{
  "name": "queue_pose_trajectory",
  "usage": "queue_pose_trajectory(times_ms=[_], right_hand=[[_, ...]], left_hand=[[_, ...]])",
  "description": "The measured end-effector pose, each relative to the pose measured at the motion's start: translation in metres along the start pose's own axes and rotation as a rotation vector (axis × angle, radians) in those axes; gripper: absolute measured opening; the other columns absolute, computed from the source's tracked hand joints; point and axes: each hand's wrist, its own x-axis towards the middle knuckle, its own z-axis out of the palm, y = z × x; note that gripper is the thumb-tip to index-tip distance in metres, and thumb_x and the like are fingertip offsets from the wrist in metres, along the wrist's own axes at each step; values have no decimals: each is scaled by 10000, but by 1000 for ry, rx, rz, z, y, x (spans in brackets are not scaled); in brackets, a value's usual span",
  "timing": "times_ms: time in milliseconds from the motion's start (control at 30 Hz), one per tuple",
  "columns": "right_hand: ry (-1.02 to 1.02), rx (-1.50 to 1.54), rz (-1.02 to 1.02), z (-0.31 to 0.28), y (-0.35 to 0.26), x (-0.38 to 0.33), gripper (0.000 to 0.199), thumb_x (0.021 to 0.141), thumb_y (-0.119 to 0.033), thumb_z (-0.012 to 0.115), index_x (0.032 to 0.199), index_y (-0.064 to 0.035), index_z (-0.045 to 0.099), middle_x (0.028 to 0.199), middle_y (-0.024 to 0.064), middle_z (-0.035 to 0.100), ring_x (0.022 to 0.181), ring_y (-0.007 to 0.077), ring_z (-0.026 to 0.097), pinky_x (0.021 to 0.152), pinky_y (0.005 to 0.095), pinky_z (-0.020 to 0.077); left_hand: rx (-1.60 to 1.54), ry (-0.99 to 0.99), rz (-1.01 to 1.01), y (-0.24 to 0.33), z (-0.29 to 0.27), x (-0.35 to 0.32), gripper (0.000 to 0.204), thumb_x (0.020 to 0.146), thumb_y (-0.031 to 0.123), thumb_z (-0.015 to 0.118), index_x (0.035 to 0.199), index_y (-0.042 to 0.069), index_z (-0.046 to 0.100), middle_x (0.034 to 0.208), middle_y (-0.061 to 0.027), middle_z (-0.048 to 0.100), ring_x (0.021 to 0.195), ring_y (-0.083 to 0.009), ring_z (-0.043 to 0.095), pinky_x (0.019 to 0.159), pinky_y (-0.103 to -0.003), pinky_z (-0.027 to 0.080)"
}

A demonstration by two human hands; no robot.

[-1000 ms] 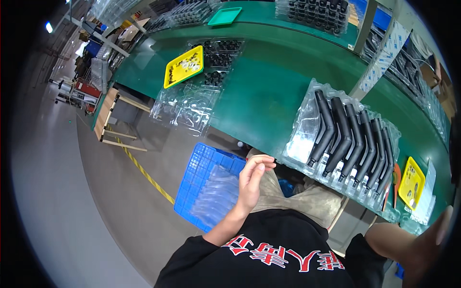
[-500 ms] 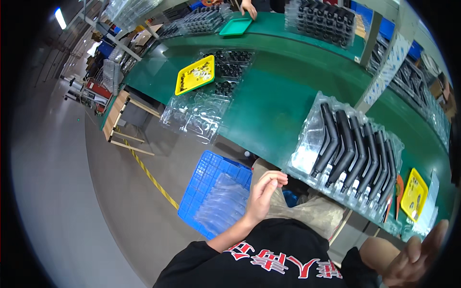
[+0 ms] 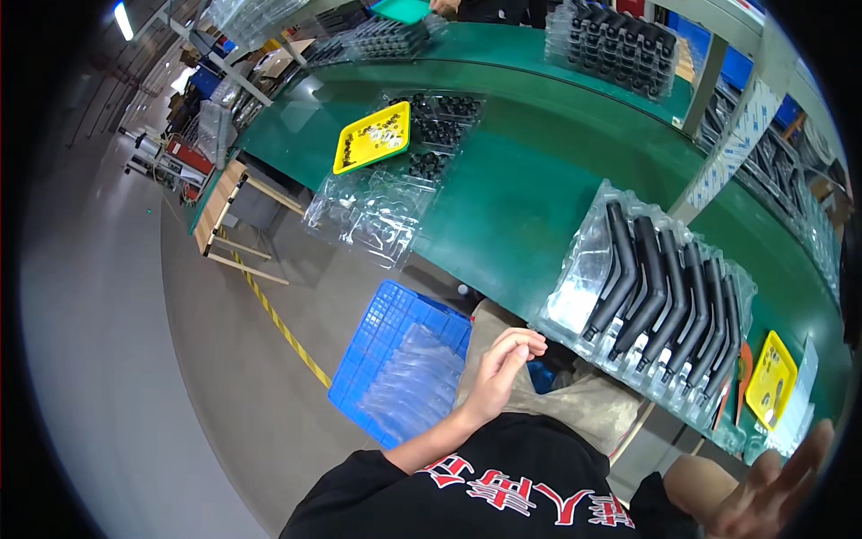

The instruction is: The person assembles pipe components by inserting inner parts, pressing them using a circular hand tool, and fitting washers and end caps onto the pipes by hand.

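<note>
My left hand is raised over my lap, close to the front edge of the green table. Its fingers are bent and pressed together with the thumb alongside, and nothing shows in them. At the lower right, my right hand has its fingers stretched out and spread; it holds nothing. Between the hands and farther in, a clear plastic tray on the table carries several bent black tubes in a row. Right of it lie an orange-handled tool and a small yellow tray with a few small parts.
Left on the table, a yellow tray of small parts sits by black parts and clear packaging. A blue crate stands below. A metal post rises at right. Across, a co-worker's hand nears a green tray.
The green tray across the table has moved left and away, and the co-worker's hand has shifted left too. The view has tilted slightly. My two hands keep nearly the same pose.
</note>
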Motion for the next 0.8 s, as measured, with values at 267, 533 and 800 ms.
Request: queue_pose_trajectory(times_ms=[267,533,800], right_hand=[[123,-78,-76,4,6,5,612,1024,-445,282,1488,-50,348,1588,243,171,1423,392,311,1191,466,266],[181,-161,-148,13,18,23,611,1024,-448,289,1487,-53,344,1597,237,143,1439,393,282,1200,470,246],[260,-232,-229,8,20,22,609,1024,-451,296,1486,-57,339,1606,232,114,1454,394,253,1208,475,226]], left_hand=[[16,-15,-25,1,-2,-12,269,1012,129,416,1083,-23,626,1220,-127,591,1038,-214,588,929,-322,448],[21,-17,-27,-2,-6,-10,264,1011,129,423,1082,-22,628,1220,-124,589,1043,-207,582,928,-320,447],[-9,11,-18,0,-6,-7,266,1010,141,429,1076,-18,633,1219,-123,585,1049,-207,575,929,-323,445]])
